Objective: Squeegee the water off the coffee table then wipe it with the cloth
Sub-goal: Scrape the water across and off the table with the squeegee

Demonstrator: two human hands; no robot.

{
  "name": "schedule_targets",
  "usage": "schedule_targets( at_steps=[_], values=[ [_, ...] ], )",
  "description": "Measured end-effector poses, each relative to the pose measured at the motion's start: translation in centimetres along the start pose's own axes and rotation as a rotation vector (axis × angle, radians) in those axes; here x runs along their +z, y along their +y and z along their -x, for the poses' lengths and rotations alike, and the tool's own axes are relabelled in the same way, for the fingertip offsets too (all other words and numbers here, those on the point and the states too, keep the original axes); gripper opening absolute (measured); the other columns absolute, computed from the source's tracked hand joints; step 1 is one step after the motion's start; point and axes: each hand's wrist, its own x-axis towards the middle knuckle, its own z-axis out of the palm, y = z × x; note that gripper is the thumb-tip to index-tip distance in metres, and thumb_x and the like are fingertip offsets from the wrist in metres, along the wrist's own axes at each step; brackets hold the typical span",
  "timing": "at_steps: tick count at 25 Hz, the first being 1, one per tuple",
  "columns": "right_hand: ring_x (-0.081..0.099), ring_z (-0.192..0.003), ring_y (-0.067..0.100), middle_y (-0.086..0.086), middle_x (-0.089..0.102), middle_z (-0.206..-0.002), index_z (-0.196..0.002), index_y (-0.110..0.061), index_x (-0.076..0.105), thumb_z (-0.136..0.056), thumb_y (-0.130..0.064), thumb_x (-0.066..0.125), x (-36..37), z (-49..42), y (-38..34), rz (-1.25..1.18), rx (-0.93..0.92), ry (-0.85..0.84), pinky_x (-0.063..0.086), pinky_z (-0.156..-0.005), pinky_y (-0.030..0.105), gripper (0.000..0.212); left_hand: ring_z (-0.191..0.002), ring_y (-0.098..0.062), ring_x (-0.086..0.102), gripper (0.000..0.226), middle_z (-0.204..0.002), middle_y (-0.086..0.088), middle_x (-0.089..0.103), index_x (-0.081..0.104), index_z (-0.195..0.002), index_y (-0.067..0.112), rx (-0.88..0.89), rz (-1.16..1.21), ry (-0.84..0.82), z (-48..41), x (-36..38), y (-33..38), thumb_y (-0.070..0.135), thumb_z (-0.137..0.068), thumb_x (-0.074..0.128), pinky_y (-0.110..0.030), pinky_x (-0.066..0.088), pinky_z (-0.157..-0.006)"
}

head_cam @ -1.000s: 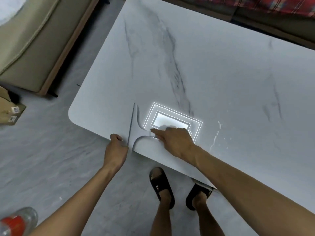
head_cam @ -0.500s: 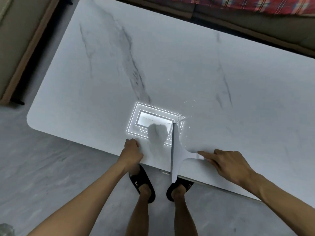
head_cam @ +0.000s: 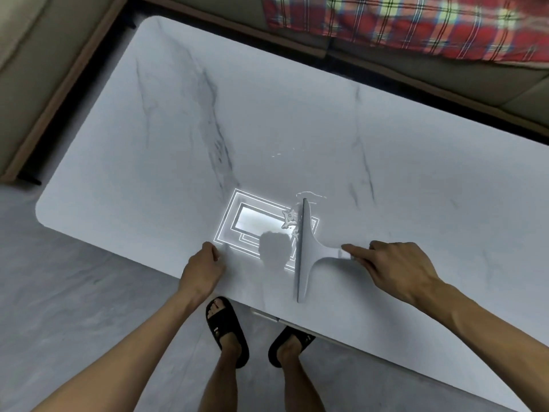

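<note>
From the head camera I look down on a white marble coffee table (head_cam: 297,114) that fills most of the view, its rounded near corner at about nine o'clock. At roughly five o'clock from the table's middle, close to the near edge, a pale squeegee (head_cam: 306,251) lies with its long blade running nearly straight away from me and its handle branching off toward three o'clock. My right hand (head_cam: 398,269) is on that handle, the forefinger stretched along it and the other fingers curled around its end, so I read it as gripping the squeegee. A small puddle of water (head_cam: 289,220) gathers just to the left of the blade's far end, touching it, and a few thin streaks and drops sit beyond it toward twelve o'clock. The puddle overlaps a bright rectangular reflection of a ceiling light (head_cam: 252,221) on the glossy top. My left hand (head_cam: 205,269) rests at the table's near edge at about seven o'clock, fingers curled into a loose fist and holding nothing that I can see. Below the edge, at six o'clock, two feet in black sandals (head_cam: 228,331) stand on the grey floor (head_cam: 74,292). A beige sofa (head_cam: 44,55) lines the ten o'clock side, and a red plaid blanket (head_cam: 416,22) covers the seat at one o'clock.
</note>
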Motion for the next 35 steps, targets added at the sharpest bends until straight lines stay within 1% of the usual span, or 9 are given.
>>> schedule_targets(
  at_steps=[9, 13, 18, 21, 22, 25, 28, 32, 35],
  values=[
    [0.061, -0.078, 0.026, -0.009, 0.063, -0.083, -0.121, -0.050, 0.046, -0.100, -0.053, 0.018, -4.9, -7.4, 2.1, -0.321, 0.299, -0.024, 0.041, -0.062, 0.032, 0.035, -0.072, -0.026, 0.064, 0.002, -0.076, -0.005, 0.064, 0.049, -0.092, 0.018, 0.008, 0.147, 0.146, -2.5, -2.6, 4.2, 0.016, -0.092, 0.049, -0.038, 0.050, -0.063],
    [0.057, -0.082, 0.034, 0.001, 0.063, -0.089, -0.115, -0.034, 0.046, -0.097, -0.029, 0.037, -7.9, -15.0, 3.3, -0.614, 0.415, 0.005, 0.041, -0.066, 0.034, 0.021, -0.064, -0.012, 0.051, 0.002, -0.075, 0.006, 0.053, 0.047, -0.087, 0.015, 0.071, 0.109, 0.160, -7.0, -4.0, 7.4, 0.015, -0.090, 0.048, -0.026, 0.036, -0.052],
    [0.053, -0.094, 0.041, 0.017, 0.063, -0.108, -0.122, -0.013, 0.046, -0.098, -0.018, 0.039, -11.4, -28.4, 6.7, -0.576, 0.422, 0.140, 0.035, -0.072, 0.033, 0.026, -0.082, -0.024, 0.048, 0.026, -0.093, -0.007, 0.048, 0.039, -0.064, 0.018, 0.181, 0.013, 0.056, -13.8, -4.5, 11.2, 0.008, -0.086, 0.048, -0.029, 0.040, -0.062],
    [0.048, -0.083, 0.037, 0.021, 0.060, -0.101, -0.108, -0.009, 0.047, -0.096, -0.016, 0.039, -12.7, -35.2, 8.6, -0.546, 0.457, 0.197, 0.035, -0.068, 0.035, 0.016, -0.100, -0.031, 0.051, 0.005, -0.116, -0.014, 0.044, 0.050, -0.086, 0.008, 0.155, -0.060, -0.028, -16.9, -3.6, 11.2, 0.009, -0.082, 0.050, -0.036, 0.047, -0.083],
    [0.048, -0.082, 0.037, 0.021, 0.060, -0.099, -0.106, -0.010, 0.047, -0.096, -0.015, 0.039, -12.7, -37.0, 9.0, -0.540, 0.461, 0.193, 0.036, -0.068, 0.035, 0.014, -0.115, -0.039, 0.047, 0.018, -0.127, -0.021, 0.038, 0.050, -0.097, 0.005, 0.141, -0.091, -0.102, -17.6, -3.4, 11.3, 0.008, -0.079, 0.048, -0.040, 0.045, -0.093],
    [0.044, -0.083, 0.035, 0.021, 0.060, -0.101, -0.098, -0.013, 0.045, -0.095, -0.014, 0.039, -11.9, -40.0, 9.1, -0.518, 0.461, 0.149, 0.036, -0.069, 0.035, 0.007, -0.143, -0.051, -0.006, 0.046, -0.148, -0.044, 0.000, 0.039, -0.123, 0.001, 0.069, -0.183, -0.278, -18.8, -3.1, 12.3, 0.009, -0.078, 0.045, -0.048, 0.026, -0.114],
    [0.053, -0.093, 0.042, 0.022, 0.063, -0.111, -0.119, -0.015, 0.047, -0.094, -0.011, 0.039, -10.5, -39.2, 8.6, -0.453, 0.434, 0.138, 0.043, -0.076, 0.039, 0.027, -0.141, -0.051, -0.020, 0.054, -0.149, -0.044, -0.010, 0.031, -0.133, 0.003, 0.003, -0.188, -0.343, -19.1, -3.6, 13.5, 0.011, -0.081, 0.045, -0.049, 0.020, -0.117],
    [0.059, -0.093, 0.043, 0.022, 0.065, -0.107, -0.146, -0.023, 0.033, -0.095, -0.013, 0.039, -8.0, -31.5, 8.8, -0.372, 0.353, 0.079, 0.050, -0.077, 0.042, 0.052, -0.140, -0.056, -0.013, 0.065, -0.148, -0.045, -0.004, 0.021, -0.144, 0.004, -0.053, -0.224, -0.347, -19.0, -3.8, 14.8, 0.010, -0.084, 0.044, -0.050, 0.011, -0.119],
    [0.059, -0.086, 0.036, 0.011, 0.061, -0.097, -0.150, -0.031, 0.025, -0.098, -0.018, 0.036, -6.8, -23.8, 9.4, -0.336, 0.335, -0.062, 0.049, -0.072, 0.038, 0.054, -0.143, -0.044, 0.012, 0.062, -0.154, -0.025, 0.008, 0.032, -0.144, 0.007, -0.094, -0.165, -0.254, -18.7, -4.1, 15.6, 0.018, -0.087, 0.053, -0.050, 0.021, -0.115]
  ],
)
